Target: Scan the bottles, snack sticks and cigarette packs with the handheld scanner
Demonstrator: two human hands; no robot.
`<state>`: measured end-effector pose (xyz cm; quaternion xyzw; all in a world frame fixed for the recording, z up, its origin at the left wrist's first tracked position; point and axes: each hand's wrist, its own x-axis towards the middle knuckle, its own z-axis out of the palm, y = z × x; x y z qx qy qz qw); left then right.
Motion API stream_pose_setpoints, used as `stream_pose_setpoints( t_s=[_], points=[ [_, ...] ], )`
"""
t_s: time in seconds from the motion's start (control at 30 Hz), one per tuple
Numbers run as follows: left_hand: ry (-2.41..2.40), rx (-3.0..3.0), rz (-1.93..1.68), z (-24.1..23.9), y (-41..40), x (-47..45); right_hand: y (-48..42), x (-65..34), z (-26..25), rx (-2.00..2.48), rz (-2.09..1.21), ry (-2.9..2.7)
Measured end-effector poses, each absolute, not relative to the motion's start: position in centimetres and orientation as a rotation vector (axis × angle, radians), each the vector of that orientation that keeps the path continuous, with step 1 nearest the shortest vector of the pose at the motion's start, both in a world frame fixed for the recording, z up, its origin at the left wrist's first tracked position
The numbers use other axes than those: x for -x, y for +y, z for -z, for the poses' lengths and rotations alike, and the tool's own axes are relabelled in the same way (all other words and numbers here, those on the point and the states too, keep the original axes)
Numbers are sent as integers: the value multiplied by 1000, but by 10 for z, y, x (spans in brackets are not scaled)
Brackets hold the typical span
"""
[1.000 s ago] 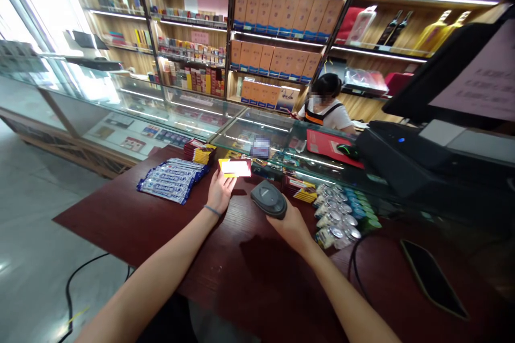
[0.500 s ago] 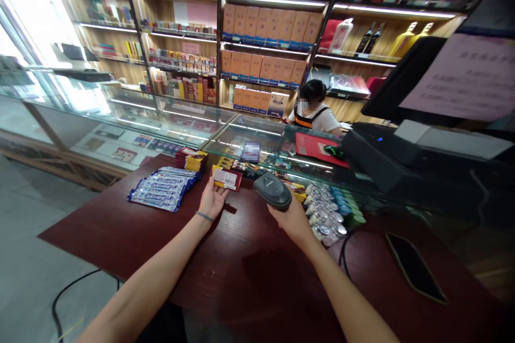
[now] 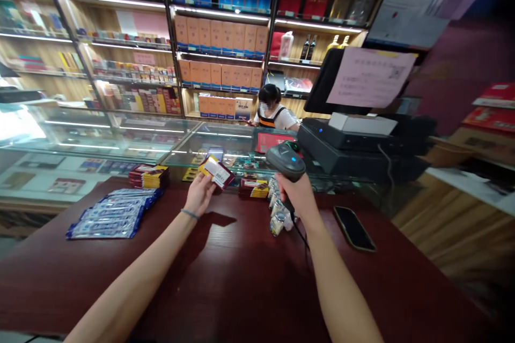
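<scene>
Above the desk (image 3: 237,273), the left hand (image 3: 200,194) grips a yellow and dark-red packet (image 3: 217,171), barcode (image 3: 220,177) showing, and the right hand (image 3: 300,196) clasps a black scanner (image 3: 286,161).

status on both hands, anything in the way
Left hand: holding maroon-and-yellow packet, barcode showing. Right hand: gripping scanner, blue light lit. Nothing visible between packet and scanner; silver-topped containers partly behind right hand.

Print on the packet (image 3: 219,174)? Too tiny for us. The right grip (image 3: 298,195) partly hides the scanner (image 3: 285,161) and the jars (image 3: 277,223) behind it. Text on the pink sheet (image 3: 368,83) is mush to us, and the table (image 3: 44,278) gets chopped off along the bottom edge.
</scene>
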<state>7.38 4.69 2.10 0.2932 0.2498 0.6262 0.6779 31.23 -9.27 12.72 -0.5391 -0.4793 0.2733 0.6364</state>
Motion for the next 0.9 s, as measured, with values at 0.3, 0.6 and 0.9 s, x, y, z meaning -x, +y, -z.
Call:
stream_pose_setpoints(
  t_s=[0.3,0.6,0.9],
  points=[
    [1093,-2008,-1327,-20,60,-149,-111,-366,-148,1131,-557,-930],
    [1115,-2903,-753,-3,42,-192,-121,-388,-155,1072,-547,-875],
    [1007,-2773,-739,17,48,-203,-117,-386,-155,1110,-533,-933]
  ],
)
